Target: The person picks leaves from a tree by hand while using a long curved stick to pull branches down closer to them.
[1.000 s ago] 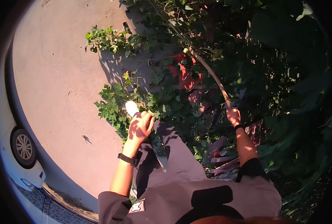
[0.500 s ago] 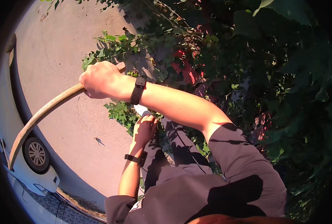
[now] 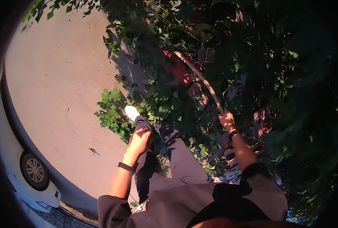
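A long, curved wooden stick (image 3: 203,80) slants up and away over the leafy vines. My right hand (image 3: 226,120), closed around its lower end, is stretched out to the right. The stick's far tip lies over red leaves or material among the greenery. In front of my dark trouser leg is my left hand (image 3: 139,141), fingers curled in; whatever it may hold is hidden. Both wrists wear dark bands.
Dense green vines (image 3: 169,106) cover the ground and fill the right side. Pale pavement (image 3: 62,76) stretches along the left. A white car (image 3: 15,159) stands at the left edge. My white shoe (image 3: 131,113) touches a leafy clump (image 3: 112,110).
My right hand has swung the stick from the left, above the pavement, across to the right over the vines. My left hand has stayed near my leg, slightly lower.
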{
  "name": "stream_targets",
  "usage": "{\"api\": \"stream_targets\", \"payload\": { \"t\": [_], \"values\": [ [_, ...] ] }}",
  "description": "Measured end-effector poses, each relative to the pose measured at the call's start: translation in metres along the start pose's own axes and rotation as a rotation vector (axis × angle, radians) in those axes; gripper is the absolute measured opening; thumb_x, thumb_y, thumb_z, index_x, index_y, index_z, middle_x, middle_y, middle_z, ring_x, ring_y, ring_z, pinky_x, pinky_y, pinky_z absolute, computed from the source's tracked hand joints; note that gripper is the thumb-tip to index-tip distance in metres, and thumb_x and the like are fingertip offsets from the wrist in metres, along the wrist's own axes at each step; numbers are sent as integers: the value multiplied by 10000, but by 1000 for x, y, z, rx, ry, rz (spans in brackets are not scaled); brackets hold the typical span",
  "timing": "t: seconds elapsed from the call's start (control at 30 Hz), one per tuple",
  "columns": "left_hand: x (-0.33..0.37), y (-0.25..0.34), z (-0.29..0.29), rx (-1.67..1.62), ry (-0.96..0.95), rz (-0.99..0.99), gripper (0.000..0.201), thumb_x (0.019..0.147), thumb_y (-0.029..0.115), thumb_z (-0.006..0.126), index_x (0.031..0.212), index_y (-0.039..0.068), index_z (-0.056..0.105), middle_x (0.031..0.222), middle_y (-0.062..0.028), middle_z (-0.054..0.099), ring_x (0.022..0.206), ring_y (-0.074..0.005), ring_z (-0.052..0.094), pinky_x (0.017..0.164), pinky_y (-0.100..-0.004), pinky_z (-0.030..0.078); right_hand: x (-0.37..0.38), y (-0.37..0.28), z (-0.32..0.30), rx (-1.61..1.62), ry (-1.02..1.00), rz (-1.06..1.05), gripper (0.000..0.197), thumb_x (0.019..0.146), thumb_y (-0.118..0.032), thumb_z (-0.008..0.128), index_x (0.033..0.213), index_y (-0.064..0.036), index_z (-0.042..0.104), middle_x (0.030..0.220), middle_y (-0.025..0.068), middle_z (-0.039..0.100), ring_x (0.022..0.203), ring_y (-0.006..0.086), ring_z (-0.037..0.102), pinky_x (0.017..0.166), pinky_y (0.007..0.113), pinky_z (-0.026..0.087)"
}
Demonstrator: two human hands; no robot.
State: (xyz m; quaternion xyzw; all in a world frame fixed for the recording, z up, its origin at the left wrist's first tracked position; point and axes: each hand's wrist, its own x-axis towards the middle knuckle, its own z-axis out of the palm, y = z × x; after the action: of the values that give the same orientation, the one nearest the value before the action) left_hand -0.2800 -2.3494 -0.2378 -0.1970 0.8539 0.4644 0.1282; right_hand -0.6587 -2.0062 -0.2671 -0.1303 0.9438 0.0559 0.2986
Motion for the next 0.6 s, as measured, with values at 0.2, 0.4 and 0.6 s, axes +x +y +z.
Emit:
{"api": "stream_targets", "payload": {
  "t": [0.2,0.4,0.6],
  "values": [
    [30,-11,-30,116,219,-32,172,866,189,635,899,20,623,856,-184,662,799,-373,644,740,-445,520,-18,-307,-39,127,-191,-507,261,759,-216,645,924,-19,692,837,240,673,815,406,668,709,478,530],
    [39,4,-77,152,402,-131,185,876,192,626,925,14,630,942,-206,658,850,-389,644,753,-449,530,-49,-366,-102,175,-228,-648,243,781,-224,637,898,-16,680,778,235,653,757,420,658,688,476,522],
    [32,9,-92,165,224,-182,177,869,196,606,858,20,616,870,-217,656,776,-393,655,710,-473,544,-31,-141,-81,123,-218,-168,325,815,-312,657,892,4,664,869,231,675,867,384,668,740,454,524]
  ]
}}
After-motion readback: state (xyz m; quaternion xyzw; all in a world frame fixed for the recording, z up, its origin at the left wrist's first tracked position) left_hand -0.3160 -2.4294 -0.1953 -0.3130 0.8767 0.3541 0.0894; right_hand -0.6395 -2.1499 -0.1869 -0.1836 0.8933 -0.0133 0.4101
